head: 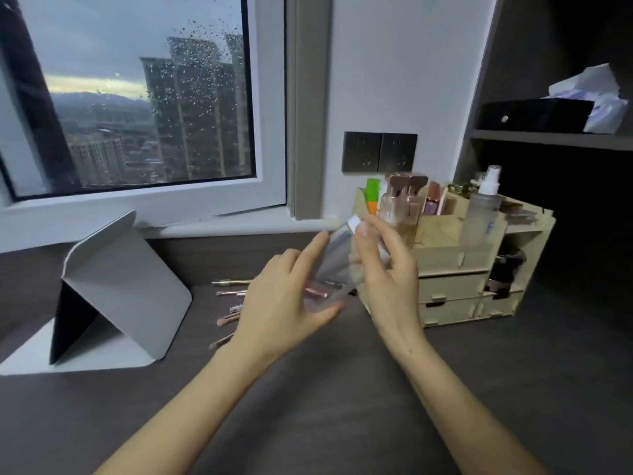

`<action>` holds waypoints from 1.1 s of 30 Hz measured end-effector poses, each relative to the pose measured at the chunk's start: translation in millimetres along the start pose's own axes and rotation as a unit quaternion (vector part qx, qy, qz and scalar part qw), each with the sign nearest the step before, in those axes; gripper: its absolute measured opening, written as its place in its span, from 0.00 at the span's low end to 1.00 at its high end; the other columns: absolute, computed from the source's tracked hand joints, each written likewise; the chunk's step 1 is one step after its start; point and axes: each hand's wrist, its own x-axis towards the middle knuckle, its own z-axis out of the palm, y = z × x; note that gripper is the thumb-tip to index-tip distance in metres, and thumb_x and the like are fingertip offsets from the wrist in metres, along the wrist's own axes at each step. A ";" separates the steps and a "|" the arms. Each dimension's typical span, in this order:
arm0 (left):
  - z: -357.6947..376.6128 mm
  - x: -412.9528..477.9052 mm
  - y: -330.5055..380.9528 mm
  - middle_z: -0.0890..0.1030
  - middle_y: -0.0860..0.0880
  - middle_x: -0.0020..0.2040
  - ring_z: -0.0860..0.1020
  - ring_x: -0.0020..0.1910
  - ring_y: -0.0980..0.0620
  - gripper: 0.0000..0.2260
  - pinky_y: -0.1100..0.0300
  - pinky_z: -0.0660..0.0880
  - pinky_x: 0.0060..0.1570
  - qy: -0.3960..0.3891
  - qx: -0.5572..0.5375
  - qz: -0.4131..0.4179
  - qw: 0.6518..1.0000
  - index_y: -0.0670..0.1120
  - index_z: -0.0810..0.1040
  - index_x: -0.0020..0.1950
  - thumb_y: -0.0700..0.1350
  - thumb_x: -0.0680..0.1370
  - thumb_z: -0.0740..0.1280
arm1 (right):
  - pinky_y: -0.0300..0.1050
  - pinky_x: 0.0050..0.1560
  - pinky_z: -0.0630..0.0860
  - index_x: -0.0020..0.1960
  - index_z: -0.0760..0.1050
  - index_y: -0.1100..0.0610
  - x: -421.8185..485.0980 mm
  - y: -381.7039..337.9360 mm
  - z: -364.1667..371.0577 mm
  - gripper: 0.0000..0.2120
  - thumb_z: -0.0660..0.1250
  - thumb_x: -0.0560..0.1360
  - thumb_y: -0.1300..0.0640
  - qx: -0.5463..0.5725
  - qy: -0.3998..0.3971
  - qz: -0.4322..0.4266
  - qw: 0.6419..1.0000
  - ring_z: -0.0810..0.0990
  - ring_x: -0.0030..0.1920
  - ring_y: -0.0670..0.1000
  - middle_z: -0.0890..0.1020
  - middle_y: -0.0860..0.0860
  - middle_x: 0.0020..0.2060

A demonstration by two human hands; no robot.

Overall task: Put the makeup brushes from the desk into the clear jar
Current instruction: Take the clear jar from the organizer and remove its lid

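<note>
A clear jar is held tilted in the air above the dark desk, blurred by motion. My left hand cups its lower end and my right hand grips its upper part, thumb near the rim. Several pink makeup brushes lie scattered on the desk to the left, partly hidden behind my left hand. Through the jar's wall I see a pink brush handle; whether it lies inside the jar or behind it is unclear.
A grey folded stand sits at the left on the desk. A wooden cosmetics organiser with bottles and drawers stands at the right, against the wall. A window sill runs behind, and dark shelves rise at the far right.
</note>
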 end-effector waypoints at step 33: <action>-54.8 -111.1 -74.1 0.74 0.55 0.56 0.75 0.52 0.65 0.35 0.65 0.72 0.49 -0.006 -0.328 -0.368 0.870 0.68 0.63 0.63 0.57 0.60 0.75 | 0.47 0.58 0.70 0.64 0.70 0.45 -30.4 106.7 -16.3 0.29 0.71 0.65 0.42 -0.492 -0.364 0.105 0.784 0.70 0.61 0.55 0.72 0.53 0.56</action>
